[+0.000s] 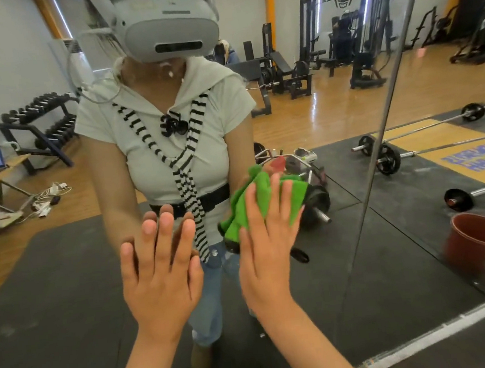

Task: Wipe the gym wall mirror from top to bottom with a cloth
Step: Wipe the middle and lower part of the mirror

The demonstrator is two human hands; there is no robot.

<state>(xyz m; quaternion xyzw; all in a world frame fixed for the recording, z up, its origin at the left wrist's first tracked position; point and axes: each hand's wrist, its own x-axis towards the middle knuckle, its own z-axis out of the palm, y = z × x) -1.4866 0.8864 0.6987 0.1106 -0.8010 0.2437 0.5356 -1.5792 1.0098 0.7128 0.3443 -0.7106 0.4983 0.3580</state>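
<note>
Mirror (pixel 303 125): glass, smooth, high gloss!
Cloth (pixel 234 217): soft green fabric, matt, fuzzy.
Bucket (pixel 472 240): reddish-brown plastic, dull sheen.
Floor mat (pixel 54 288): black, rubbery, matt, scuffed.
Barbell (pixel 435 121): shiny metal bar.

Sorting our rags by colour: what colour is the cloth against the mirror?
Bright green; the cloth shows clearly in the head view, under the right hand.

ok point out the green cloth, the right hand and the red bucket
green cloth (pixel 234 218), head view, bare left fold
right hand (pixel 267 258), head view, back of hand
red bucket (pixel 463 254), head view, outer wall, mirrored
</note>
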